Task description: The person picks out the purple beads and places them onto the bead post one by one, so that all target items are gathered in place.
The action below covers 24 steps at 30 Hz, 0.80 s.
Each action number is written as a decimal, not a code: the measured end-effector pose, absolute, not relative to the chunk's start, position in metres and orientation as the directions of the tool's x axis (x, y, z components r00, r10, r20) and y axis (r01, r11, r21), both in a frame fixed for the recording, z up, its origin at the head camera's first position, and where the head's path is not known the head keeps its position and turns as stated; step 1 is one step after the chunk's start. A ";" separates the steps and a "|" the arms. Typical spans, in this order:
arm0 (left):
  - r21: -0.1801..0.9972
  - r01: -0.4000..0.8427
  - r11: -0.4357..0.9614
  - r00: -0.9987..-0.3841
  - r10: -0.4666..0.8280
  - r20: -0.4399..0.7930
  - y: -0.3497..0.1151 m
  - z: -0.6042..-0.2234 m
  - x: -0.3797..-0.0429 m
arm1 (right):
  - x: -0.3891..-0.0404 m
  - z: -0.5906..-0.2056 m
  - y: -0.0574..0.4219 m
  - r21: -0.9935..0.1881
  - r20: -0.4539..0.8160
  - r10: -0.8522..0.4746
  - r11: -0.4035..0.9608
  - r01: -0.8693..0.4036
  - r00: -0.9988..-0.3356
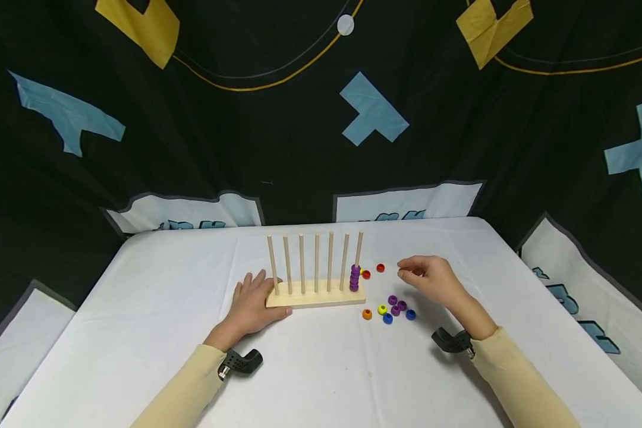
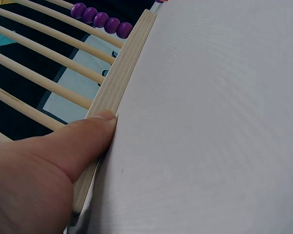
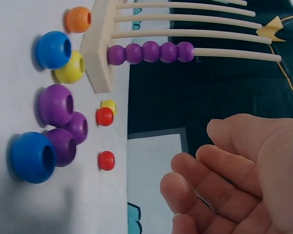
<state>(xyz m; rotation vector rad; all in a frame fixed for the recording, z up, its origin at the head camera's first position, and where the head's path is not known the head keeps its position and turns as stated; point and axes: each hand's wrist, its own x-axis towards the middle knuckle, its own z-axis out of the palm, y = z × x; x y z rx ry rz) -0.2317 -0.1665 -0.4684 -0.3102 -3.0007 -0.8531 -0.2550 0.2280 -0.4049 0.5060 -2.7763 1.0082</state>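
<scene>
A wooden peg rack (image 1: 315, 300) with several upright pegs stands on the table; its rightmost peg carries a stack of several purple beads (image 1: 355, 278). My left hand (image 1: 254, 303) holds the rack's left end, thumb (image 2: 90, 136) along the front face of the base and index finger behind it. To the right of the rack, my right hand (image 1: 430, 279) hovers above the table with fingers loosely bent and nothing between them. Below and left of it lie three loose purple beads (image 1: 395, 311), two blue beads (image 1: 410, 314), a yellow bead (image 1: 382, 309) and an orange bead (image 1: 367, 314).
Two red beads (image 1: 380, 268) lie behind the loose group, near the rack's right end. Another yellow bead (image 3: 109, 105) sits beside one of them, partly hidden. A white cloth (image 1: 321, 374) covers the table, and a dark patterned curtain (image 1: 278, 148) hangs behind it.
</scene>
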 end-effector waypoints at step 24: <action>0.524 0.191 0.830 -0.980 0.189 0.058 -0.168 -0.469 -0.232 | -0.264 -0.436 0.225 -0.560 0.106 -0.383 0.740 -0.373 -0.918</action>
